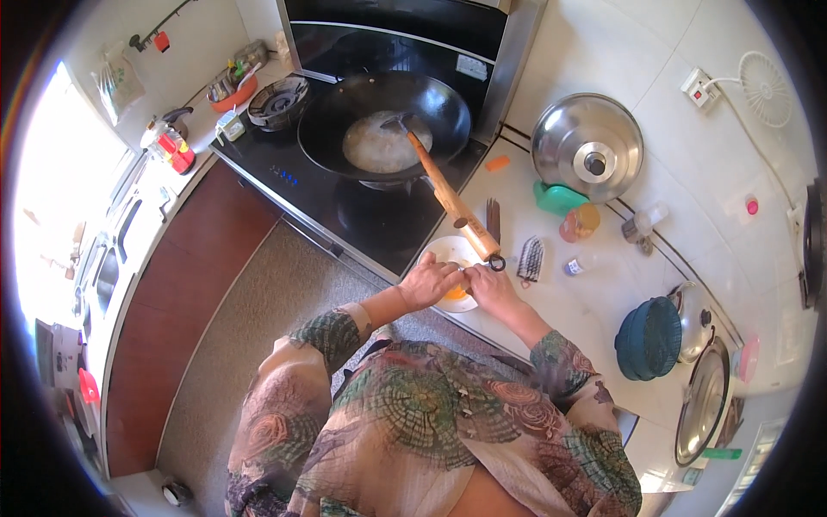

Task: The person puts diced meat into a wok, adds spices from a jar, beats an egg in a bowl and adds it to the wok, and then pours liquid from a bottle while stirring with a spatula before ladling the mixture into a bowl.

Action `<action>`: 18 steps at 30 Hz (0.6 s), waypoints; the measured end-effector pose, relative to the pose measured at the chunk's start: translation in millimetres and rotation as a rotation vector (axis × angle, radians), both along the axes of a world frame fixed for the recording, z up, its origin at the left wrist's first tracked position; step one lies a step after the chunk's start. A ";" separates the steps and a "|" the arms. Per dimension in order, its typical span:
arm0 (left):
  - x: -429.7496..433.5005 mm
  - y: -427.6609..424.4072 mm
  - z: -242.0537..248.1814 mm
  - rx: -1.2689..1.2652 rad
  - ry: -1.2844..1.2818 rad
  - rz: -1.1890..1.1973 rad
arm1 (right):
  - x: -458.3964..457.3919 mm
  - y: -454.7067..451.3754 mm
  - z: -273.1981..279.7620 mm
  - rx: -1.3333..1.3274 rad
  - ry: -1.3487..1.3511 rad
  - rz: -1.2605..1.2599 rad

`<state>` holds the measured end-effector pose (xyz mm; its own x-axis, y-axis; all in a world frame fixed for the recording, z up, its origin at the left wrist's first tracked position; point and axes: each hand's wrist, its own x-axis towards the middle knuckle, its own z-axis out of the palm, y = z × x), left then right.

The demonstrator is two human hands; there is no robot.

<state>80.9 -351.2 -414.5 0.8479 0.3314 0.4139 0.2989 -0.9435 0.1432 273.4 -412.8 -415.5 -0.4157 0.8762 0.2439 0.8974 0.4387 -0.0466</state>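
My left hand (431,282) and my right hand (489,289) meet over a white bowl (446,246) on the counter. Their fingers close on something small and pale, perhaps an eggshell; it is mostly hidden. Orange-yellow egg yolk (456,293) lies in the bowl below them. A black wok (323,132) stands on the hob with cloudy, bubbling liquid (381,148) inside. A spatula with a long wooden handle (446,190) rests across the wok's rim, its metal blade in the liquid and its handle end above the bowl.
A second burner (280,103) is left of the wok. Right on the counter are a steel lid (562,148) against the wall, a green container (559,198), a jar (579,223), a brush (531,258), dark chopsticks (493,220), a small bottle (574,265) and teal baskets (648,339).
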 end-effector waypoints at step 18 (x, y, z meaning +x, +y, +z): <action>14.8 -8.7 12.8 0.027 0.025 0.039 | 5.5 -8.7 8.3 -0.167 0.132 -0.149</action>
